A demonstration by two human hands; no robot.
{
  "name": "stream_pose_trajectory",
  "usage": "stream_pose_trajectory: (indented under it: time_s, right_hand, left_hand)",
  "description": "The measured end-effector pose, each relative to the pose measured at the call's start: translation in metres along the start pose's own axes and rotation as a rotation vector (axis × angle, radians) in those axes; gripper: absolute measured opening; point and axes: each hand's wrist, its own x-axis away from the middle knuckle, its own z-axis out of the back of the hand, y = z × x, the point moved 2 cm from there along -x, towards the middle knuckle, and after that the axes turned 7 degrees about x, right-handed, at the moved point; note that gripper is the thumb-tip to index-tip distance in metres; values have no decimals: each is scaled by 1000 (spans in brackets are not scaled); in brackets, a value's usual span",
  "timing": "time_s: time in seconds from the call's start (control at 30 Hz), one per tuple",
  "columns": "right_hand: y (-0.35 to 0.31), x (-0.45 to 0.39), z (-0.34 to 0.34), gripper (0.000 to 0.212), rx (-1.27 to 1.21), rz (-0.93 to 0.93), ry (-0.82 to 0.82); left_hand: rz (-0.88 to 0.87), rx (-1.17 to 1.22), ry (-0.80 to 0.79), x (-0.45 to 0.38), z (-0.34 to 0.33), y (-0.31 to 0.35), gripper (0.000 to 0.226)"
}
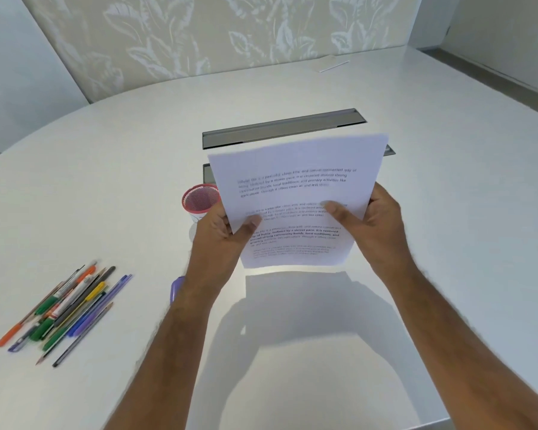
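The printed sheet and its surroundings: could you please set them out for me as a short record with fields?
held: printed sheet, raised above the white table, text toward the camera
left grip: pinches the sheet's left edge, thumb in front
right grip: pinches its right edge, thumb in front
behind left grip: pink mesh cup, partly hidden
table left: loose pens and pencils
beyond sheet: grey hatch in the tabletop

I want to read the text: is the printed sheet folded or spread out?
Spread out. The printed sheet shows its whole face, no crease; left hand and right hand pinch its side edges.
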Motion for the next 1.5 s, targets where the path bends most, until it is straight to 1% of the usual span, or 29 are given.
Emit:
stream_pose_trajectory:
  time_s: [0.07, 0.13, 0.3, 0.47, 0.63, 0.7, 0.8, 0.87, 0.93, 0.97, 1.03, 1.13, 1.2, 1.23, 1.27, 1.33, 1.37, 1.43, 1.5]
  right_hand:
    - [8, 4, -4, 29, 33, -33, -18]
    - [14, 6, -7, 26, 61, -63, -33]
    - [15, 2, -5, 23, 79, -66, -2]
    - [25, 9, -6, 27, 117, -101, -7]
    - [25, 9, -3, 27, 99, -75, -6]
    - [29, 12, -4, 27, 141, -87, -16]
    - [32, 13, -2, 23, 194, -106, 6]
    - [29, 11, 0, 20, 200, -92, 10]
    - [20, 9, 2, 21, 190, -59, -6]
    - [14, 8, 3, 22, 195, -32, -19]
    - [3, 6, 6, 22, 251, 32, -44]
    - [-11, 3, 10, 16, 384, 108, -69]
    - [-21, 0, 13, 15, 496, 170, -100]
    - [-26, -1, 14, 19, 553, 213, -116]
    - [-32, -2, 14, 22, 604, 253, -134]
    - [-41, -3, 16, 22, 702, 312, -180]
    - [-43, -4, 16, 22, 762, 340, -195]
    - [-44, -5, 17, 28, 875, 383, -215]
    - [-44, -5, 17, 30, 923, 421, -225]
  left_hand:
    - [79, 11, 13, 1, -4, -7, 27]
    - [131, -2, 8, 2, -4, -14, 24]
    - [95, -30, 22, 0, -4, -9, 23]
    - [173, -58, 16, 4, -9, -23, 25]
    - [192, 9, 29, 6, -13, -21, 25]
    - [214, -8, 14, 8, -15, -24, 26]
    - [201, -47, 16, 8, -14, -23, 23]
    - [178, -46, 11, 7, -12, -17, 23]
    - [152, -20, 26, 5, -10, -9, 29]
    - [127, -11, 52, 4, -9, -5, 35]
    - [41, -51, 143, 1, -4, 3, 53]
    - [-167, -202, 242, 3, 3, 23, 83]
    - [-324, -428, 257, 4, 5, 40, 89]
    - [-384, -542, 253, 4, 6, 48, 90]
    - [-425, -632, 244, 3, 7, 53, 90]
    - [-493, -742, 208, 4, 5, 62, 82]
    - [-533, -767, 176, 5, 4, 63, 72]
    - [-572, -746, 90, 5, 1, 64, 45]
    - [-498, -677, -2, 5, 0, 60, 24]
